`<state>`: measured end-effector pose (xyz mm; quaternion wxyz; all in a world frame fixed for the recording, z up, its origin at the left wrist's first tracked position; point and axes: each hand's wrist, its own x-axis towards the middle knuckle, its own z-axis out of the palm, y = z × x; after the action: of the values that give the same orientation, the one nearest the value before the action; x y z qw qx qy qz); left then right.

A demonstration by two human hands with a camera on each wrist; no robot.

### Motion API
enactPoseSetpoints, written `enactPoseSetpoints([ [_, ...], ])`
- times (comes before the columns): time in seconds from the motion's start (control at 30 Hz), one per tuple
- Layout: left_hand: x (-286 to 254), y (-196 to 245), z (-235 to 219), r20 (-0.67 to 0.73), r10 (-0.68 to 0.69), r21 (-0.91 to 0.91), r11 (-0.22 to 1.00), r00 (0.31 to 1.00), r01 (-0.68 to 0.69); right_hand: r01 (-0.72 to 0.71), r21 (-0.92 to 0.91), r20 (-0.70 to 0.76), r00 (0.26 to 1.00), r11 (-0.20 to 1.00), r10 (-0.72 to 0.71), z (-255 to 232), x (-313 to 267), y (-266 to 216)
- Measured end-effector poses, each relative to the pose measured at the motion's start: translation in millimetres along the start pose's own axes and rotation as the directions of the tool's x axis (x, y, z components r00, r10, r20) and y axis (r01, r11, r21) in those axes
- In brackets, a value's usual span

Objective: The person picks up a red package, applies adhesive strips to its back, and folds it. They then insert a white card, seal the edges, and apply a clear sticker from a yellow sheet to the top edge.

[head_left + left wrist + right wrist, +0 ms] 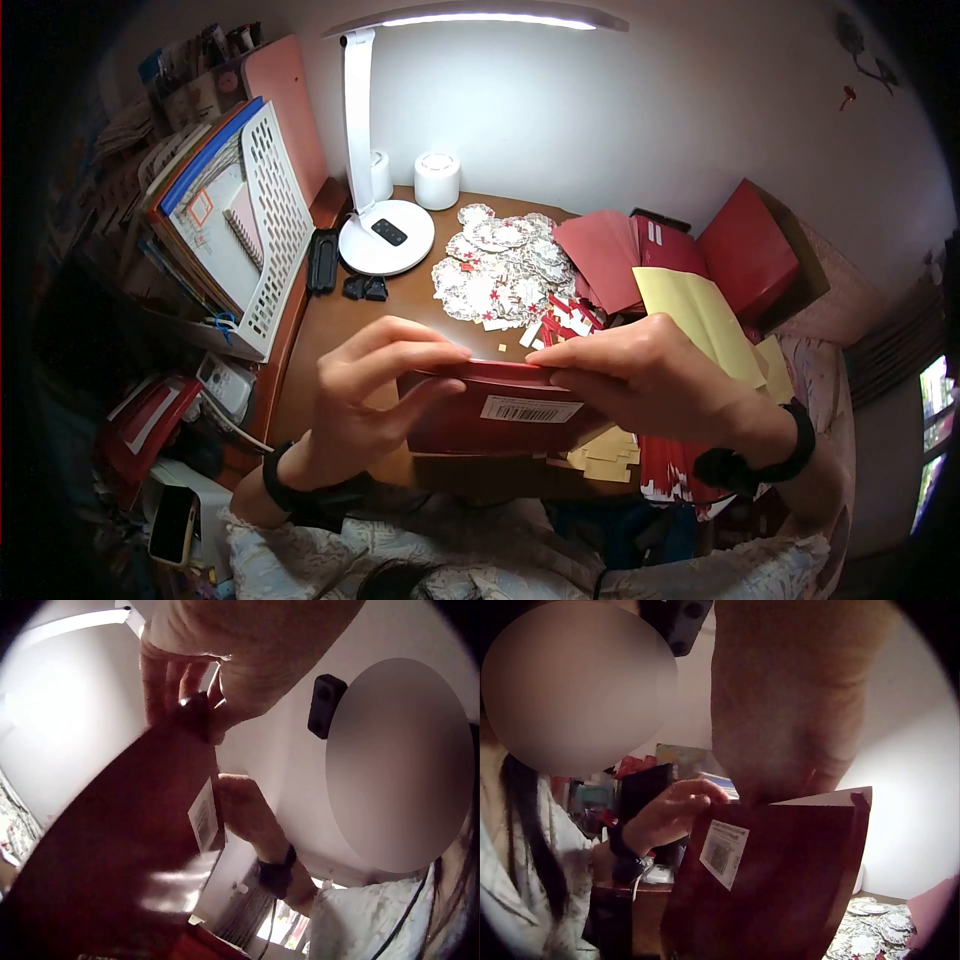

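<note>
A dark red folder or envelope (450, 425) with a white barcode label (531, 409) stands upright between both hands. At its top edge the left hand (375, 385) pinches the left part between thumb and fingers. Toward the right of that edge, the right hand (660, 385) grips it, index finger along the top. In the left wrist view the red piece (120, 825) hangs below the left hand (232, 660). The right wrist view shows its top edge parted by a pale gap, with the right hand (787, 750) at that edge; the fingertips there are partly hidden.
White patterned round pieces (500, 265) lie piled on the desk (330, 340), beside red and white strips (570, 320). Red sheets (605, 255), yellow paper (695, 315) and a red box (750, 250) are at the right. A lamp base (386, 240) and file holder (275, 230) stand left.
</note>
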<state>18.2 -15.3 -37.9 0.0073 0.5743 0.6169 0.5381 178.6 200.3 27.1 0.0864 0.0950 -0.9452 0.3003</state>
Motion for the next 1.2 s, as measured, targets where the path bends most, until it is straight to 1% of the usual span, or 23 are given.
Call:
enactPoseSetpoints([
  [0.03, 0, 0, 2, -0.001, -0.001, 0.000, 1.000, 1.000, 0.001, 0.004, -0.029, -0.007, 1.000, 1.000, -0.004, 4, 0, 0],
  [0.1, 1, -2, 6, -0.055, 0.046, 0.022, 0.999, 0.997, -0.045, 0.007, -0.058, -0.015, 1.000, 0.998, -0.008, 7, 1, -3],
  [0.17, 2, -5, 7, -0.062, 0.056, 0.003, 0.998, 0.996, -0.056, -0.061, 0.058, -0.068, 0.996, 0.996, 0.065, 8, -1, -5],
  [0.2, 2, -6, 7, -0.072, 0.062, -0.015, 0.998, 0.996, -0.063, -0.063, 0.058, -0.069, 0.995, 0.996, 0.067, 6, -2, -4],
  [0.27, 2, -4, 6, -0.061, 0.059, -0.009, 0.998, 0.996, -0.060, -0.123, 0.240, 0.010, 0.992, 0.963, 0.124, -2, -3, 2],
  [0.3, 2, -4, 5, -0.058, 0.061, 0.002, 0.998, 0.996, -0.061, -0.165, 0.236, 0.101, 0.984, 0.958, 0.145, -10, -3, 6],
  [0.33, 1, -5, 5, -0.055, 0.063, 0.012, 0.998, 0.996, -0.062, -0.167, 0.235, 0.101, 0.984, 0.957, 0.147, -14, -4, 11],
  [0.4, 0, -7, 5, -0.063, 0.070, 0.002, 0.998, 0.996, -0.070, -0.094, 0.329, 0.118, 0.991, 0.940, 0.058, -17, -7, 22],
  [0.43, 0, -8, 5, -0.069, 0.077, -0.006, 0.997, 0.995, -0.078, -0.140, 0.375, 0.155, 0.984, 0.917, 0.087, -20, -8, 25],
  [0.47, -1, -8, 6, -0.067, 0.077, -0.008, 0.997, 0.995, -0.078, -0.141, 0.376, 0.153, 0.984, 0.916, 0.089, -23, -8, 24],
  [0.53, -1, -8, 6, -0.064, 0.074, -0.017, 0.997, 0.995, -0.076, -0.288, 0.325, 0.276, 0.940, 0.901, 0.201, -30, -7, 18],
  [0.57, -1, -7, 7, -0.061, 0.075, -0.018, 0.997, 0.995, -0.077, -0.247, 0.314, 0.259, 0.951, 0.916, 0.168, -30, -6, 19],
  [0.6, 0, -7, 7, -0.060, 0.079, -0.012, 0.997, 0.995, -0.080, -0.248, 0.315, 0.257, 0.951, 0.916, 0.170, -30, -6, 20],
  [0.67, 0, -8, 7, -0.056, 0.082, -0.007, 0.997, 0.995, -0.083, -0.122, 0.246, 0.201, 0.977, 0.962, 0.073, -29, -7, 22],
  [0.7, 0, -8, 7, -0.053, 0.087, -0.012, 0.996, 0.995, -0.087, -0.123, 0.247, 0.200, 0.977, 0.961, 0.074, -27, -7, 22],
  [0.77, -1, -8, 6, -0.049, 0.090, -0.016, 0.996, 0.995, -0.091, -0.013, 0.195, 0.105, 0.994, 0.981, -0.007, -24, -8, 22],
  [0.8, -1, -8, 6, -0.047, 0.090, -0.009, 0.996, 0.995, -0.091, -0.014, 0.196, 0.104, 0.995, 0.981, -0.007, -23, -8, 21],
  [0.87, -1, -7, 6, -0.043, 0.089, -0.003, 0.996, 0.995, -0.090, 0.003, 0.060, 0.086, 0.996, 0.998, -0.008, -23, -9, 17],
  [0.9, -1, -7, 6, -0.046, 0.086, -0.001, 0.996, 0.995, -0.087, 0.002, 0.062, 0.085, 0.996, 0.998, -0.007, -21, -9, 17],
  [0.97, -1, -7, 5, -0.049, 0.082, -0.001, 0.997, 0.995, -0.082, 0.140, -0.087, 0.041, 0.990, 0.986, -0.137, -14, -11, 16],
  [1.1, -2, -8, 7, -0.081, 0.078, 0.041, 0.996, 0.994, -0.075, 0.072, -0.123, 0.001, 0.997, 0.990, -0.072, -9, -19, 9],
  [1.17, -1, -10, 7, -0.087, 0.083, 0.043, 0.996, 0.993, -0.080, -0.084, 0.090, -0.058, 0.994, 0.992, 0.089, -11, -23, 8],
  [1.2, -1, -11, 6, -0.100, 0.080, 0.038, 0.996, 0.992, -0.077, -0.089, 0.087, -0.060, 0.994, 0.992, 0.094, -13, -25, 10],
])
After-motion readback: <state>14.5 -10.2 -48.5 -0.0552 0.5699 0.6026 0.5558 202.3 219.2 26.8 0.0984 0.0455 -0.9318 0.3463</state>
